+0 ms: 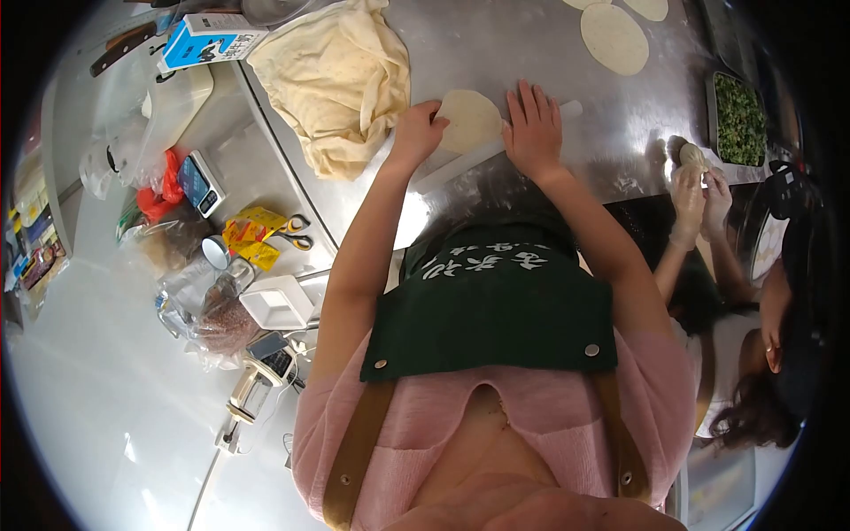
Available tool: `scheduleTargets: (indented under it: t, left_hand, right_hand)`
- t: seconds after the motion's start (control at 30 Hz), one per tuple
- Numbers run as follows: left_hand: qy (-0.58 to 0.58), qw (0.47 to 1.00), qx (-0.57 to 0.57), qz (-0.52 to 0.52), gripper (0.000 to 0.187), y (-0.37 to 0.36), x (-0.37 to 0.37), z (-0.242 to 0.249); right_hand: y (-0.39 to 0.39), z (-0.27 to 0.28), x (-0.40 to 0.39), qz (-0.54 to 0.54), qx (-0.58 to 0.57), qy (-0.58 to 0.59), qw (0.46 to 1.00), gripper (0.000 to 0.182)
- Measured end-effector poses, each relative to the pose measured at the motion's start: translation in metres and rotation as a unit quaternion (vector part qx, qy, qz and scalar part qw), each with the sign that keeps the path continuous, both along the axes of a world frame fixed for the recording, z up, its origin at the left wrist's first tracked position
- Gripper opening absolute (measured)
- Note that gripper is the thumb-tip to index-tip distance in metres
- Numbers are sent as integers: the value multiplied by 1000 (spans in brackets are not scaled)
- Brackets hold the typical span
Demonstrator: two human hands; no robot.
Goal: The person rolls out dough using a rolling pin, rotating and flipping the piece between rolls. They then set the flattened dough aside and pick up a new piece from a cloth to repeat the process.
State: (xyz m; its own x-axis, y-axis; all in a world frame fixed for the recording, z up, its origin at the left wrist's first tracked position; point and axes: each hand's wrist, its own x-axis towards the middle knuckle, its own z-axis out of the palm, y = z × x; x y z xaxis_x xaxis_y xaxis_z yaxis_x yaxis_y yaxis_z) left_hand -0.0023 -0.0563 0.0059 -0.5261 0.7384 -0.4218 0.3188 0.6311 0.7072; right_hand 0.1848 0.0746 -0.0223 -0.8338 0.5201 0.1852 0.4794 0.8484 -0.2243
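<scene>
A flat round of dough (469, 122) lies on the metal worktop in front of me. My left hand (418, 134) is closed at its left edge, thumb and fingers pinching the rim. A pale rolling pin (474, 161) lies slantwise along the near side of the dough. Over the pin's right part rests my right hand (534, 131), fingers stretched out and palm down. Its thumb is close to the dough's right edge. Left of the dough is a crumpled cream cloth (332, 84); what lies beneath it is hidden.
More dough rounds (614, 40) lie at the far right. A tray of chopped greens (737, 119) stands near a co-worker's gloved hands (691, 199), which hold a piece of dough. To the left are a milk carton (212, 42), a scale (201, 183) and scissors (297, 232).
</scene>
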Motion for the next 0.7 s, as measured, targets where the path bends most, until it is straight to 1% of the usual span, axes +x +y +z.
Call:
scheduleTargets:
  t: [0.1, 0.17, 0.23, 0.27, 0.3, 0.37, 0.47, 0.5, 0.57, 0.67, 0.7]
  left_hand:
    - [-60, 997, 43, 38, 31, 4, 2, -10]
    - [-87, 992, 73, 54, 34, 8, -1, -15]
    - [-59, 997, 33, 26, 37, 13, -4, -12]
    - [-46, 999, 13, 14, 38, 16, -5, -10]
    - [-35, 999, -10, -16, 39, 19, -7, -7]
    - [-13, 995, -58, -80, 41, 28, -11, -3]
    - [-39, 989, -73, -124, 37, 35, -10, -4]
    - [19, 986, -72, -150, 36, 35, -7, -3]
    - [134, 969, -64, -196, 32, 37, 1, -2]
    - [204, 952, -72, -219, 27, 34, 18, 15]
    - [199, 952, -79, -220, 27, 31, 23, 23]
  right_hand:
    - [11, 3, -29, 11, 0, 1, 1000, 48]
    - [10, 6, -34, -1, 4, 7, 1000, 47]
    - [8, 3, -30, 0, 4, 9, 1000, 48]
    - [5, -3, -15, 9, 1, 4, 1000, 49]
    - [3, 4, -10, 18, -2, -1, 1000, 50]
    - [9, 4, -31, 16, -14, -8, 1000, 53]
    - [11, 3, -47, 10, -14, -3, 1000, 53]
    - [12, 4, -49, 7, -7, 3, 1000, 52]
    - [8, 4, -23, 34, -45, -21, 998, 54]
    - [8, 0, 33, 118, -78, 0, 990, 47]
    - [9, 1, 48, 148, -91, 5, 985, 44]
